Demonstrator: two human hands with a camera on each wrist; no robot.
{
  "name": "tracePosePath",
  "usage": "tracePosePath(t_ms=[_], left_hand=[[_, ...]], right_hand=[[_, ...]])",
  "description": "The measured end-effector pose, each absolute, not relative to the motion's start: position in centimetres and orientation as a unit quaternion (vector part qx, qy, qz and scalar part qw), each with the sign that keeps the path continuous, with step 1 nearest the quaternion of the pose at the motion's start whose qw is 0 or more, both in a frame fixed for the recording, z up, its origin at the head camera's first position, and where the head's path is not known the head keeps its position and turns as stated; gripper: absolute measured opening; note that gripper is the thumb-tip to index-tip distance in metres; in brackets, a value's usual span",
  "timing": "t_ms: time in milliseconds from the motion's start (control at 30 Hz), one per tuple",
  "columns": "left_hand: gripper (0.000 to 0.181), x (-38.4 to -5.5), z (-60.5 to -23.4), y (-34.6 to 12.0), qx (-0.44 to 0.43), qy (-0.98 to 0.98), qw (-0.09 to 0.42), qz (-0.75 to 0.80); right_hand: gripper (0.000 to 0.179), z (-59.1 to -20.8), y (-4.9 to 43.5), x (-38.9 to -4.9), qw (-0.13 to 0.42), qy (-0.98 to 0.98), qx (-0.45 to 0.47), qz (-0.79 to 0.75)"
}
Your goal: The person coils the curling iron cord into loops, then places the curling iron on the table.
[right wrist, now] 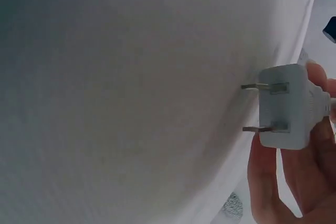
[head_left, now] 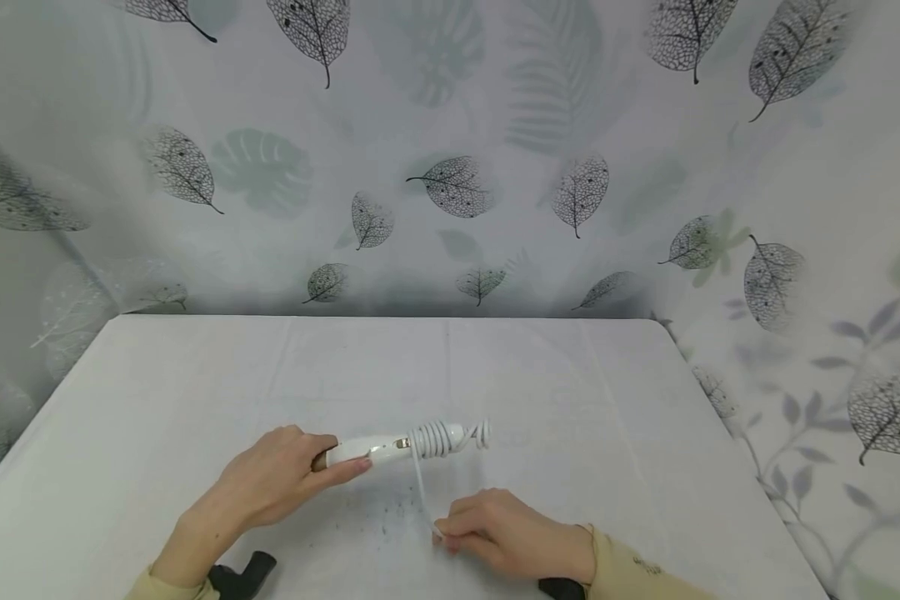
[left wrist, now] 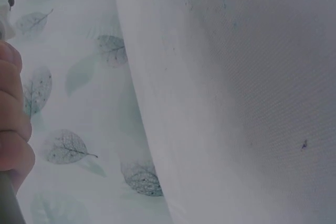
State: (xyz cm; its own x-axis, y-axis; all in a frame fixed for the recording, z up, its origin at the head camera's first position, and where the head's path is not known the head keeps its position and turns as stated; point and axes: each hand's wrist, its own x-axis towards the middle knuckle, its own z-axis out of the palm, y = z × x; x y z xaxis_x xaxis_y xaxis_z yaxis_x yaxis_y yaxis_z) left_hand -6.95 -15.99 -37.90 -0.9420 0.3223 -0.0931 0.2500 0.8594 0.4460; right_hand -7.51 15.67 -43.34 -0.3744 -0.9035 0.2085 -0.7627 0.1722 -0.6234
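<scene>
My left hand (head_left: 273, 475) grips one end of a white wand-shaped electric appliance (head_left: 352, 450), its thumb along the near side. The exact kind of appliance is unclear. White cord (head_left: 431, 439) is coiled round the far end, with a few loose loops sticking out past the tip. From the coils a straight length runs down to my right hand (head_left: 495, 533), whose fingers pinch it. The right wrist view shows a white two-pin plug (right wrist: 286, 107) held there, prongs facing away from the palm. Curled fingers (left wrist: 11, 114) of the left hand fill the left edge of its wrist view; the appliance is mostly hidden there.
A white cloth-covered table (head_left: 330, 375) lies under both hands, with small dark marks (head_left: 386, 527) near its middle front. Leaf-printed curtain (head_left: 450, 242) hangs behind and beside it. Black wrist mounts (head_left: 243, 575) show at the sleeves.
</scene>
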Motion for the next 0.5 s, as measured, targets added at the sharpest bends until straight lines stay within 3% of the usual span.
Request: tracePosePath(t_ms=[200, 400, 500], left_hand=[[0.046, -6.8, -37.8, -16.0, 0.168, 0.956, 0.081, 0.228], [0.044, -6.6, -37.8, -15.9, 0.192, 0.949, 0.08, 0.238], [0.045, -6.6, -37.8, -15.8, 0.193, 0.947, 0.086, 0.243]], right_hand=[[0.025, -43.8, 15.5, -9.7, 0.166, 0.769, -0.527, -0.32], [0.02, -44.0, 15.5, -12.2, 0.113, 0.781, -0.532, -0.306], [0.022, -43.7, 14.9, -13.1, 0.123, 0.782, -0.517, -0.325]])
